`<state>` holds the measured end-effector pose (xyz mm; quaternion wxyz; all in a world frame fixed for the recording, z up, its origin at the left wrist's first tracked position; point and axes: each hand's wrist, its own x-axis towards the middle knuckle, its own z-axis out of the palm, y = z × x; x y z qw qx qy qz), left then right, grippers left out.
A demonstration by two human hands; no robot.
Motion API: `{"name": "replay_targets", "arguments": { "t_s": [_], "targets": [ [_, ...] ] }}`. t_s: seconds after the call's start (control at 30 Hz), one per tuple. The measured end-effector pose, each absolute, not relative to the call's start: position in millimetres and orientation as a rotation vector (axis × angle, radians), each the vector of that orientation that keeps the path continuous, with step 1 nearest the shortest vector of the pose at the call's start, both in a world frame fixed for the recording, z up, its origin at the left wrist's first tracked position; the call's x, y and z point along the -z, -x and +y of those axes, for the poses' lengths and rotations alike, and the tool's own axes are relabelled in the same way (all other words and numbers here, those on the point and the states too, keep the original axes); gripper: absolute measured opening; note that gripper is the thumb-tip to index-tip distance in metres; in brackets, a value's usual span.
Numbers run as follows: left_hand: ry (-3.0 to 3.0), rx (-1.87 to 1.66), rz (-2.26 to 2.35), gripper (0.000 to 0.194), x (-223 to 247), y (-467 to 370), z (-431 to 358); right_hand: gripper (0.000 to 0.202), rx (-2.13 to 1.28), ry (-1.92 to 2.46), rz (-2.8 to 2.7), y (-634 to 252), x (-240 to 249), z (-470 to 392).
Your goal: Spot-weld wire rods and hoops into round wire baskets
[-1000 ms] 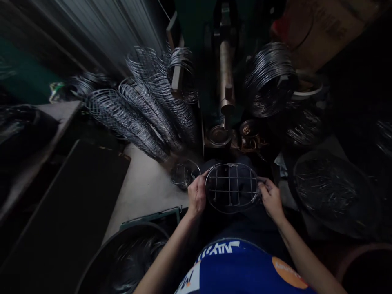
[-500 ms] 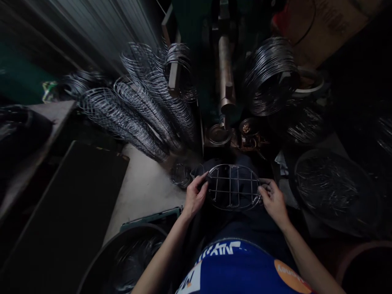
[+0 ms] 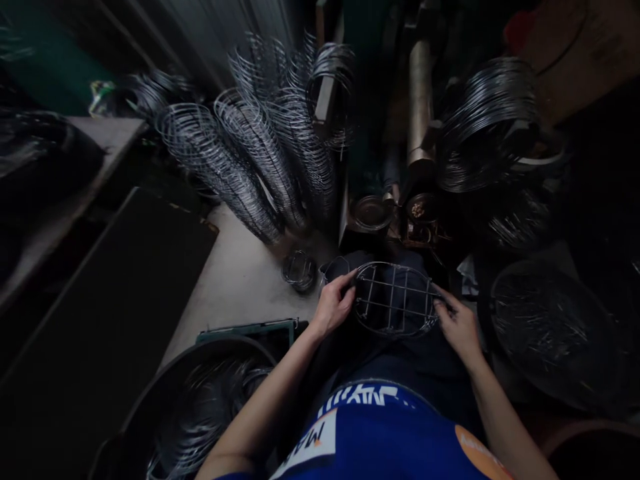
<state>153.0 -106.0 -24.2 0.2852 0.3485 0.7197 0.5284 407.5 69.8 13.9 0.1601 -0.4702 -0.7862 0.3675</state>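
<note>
Tub (image 3: 150,389): curved wires (image 3: 207,410) | basin (image 3: 600,353): wire pieces (image 3: 545,317) | hands (image 3: 336,307): clamped on oval rack (image 3: 393,287)

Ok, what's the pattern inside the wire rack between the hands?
The wire rack has an open criss-cross grid, best seen in the head view.

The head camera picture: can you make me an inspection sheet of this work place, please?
Surface: grey floor, with a small wire bundle on it.
Thing in use: oval wire rack with crossbars.
Clutter: stacked wire rings at upper left; tub of wire at lower left; loose wires at right.
Hands: left hand and right hand each grip one end of the rack.
Cables: thin dark line over the brown box; too dim to call a cable.
Surroundings: metal shaft ahead, wire coil to its right; dim light.
</note>
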Motion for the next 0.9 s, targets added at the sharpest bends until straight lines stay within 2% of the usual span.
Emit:
{"name": "replay_targets", "arguments": {
  "t_s": [0.27,0.5,0.63,0.8,0.9],
  "targets": [
    [-1.013,-1.410,1.879,0.048,39,-155,-117,0.050,-1.033,1.208,-2.281,-416,13,68],
    [-1.043,-1.411,1.948,0.047,42,-168,-118,0.054,-0.750,1.126,-2.338,-419,40,59],
    [-1.019,-1.459,1.947,0.048,45,-174,-114,0.057,-0.704,1.122,-2.350,-420,47,58],
    [-1.032,-1.429,1.925,0.042,39,-155,-120,0.045,-0.732,0.996,-2.404,-414,16,72],
    [-1.049,-1.519,2.064,0.040,-6,-137,-136,0.032,-0.667,0.905,-2.448,-408,-26,86]
  ]
}}
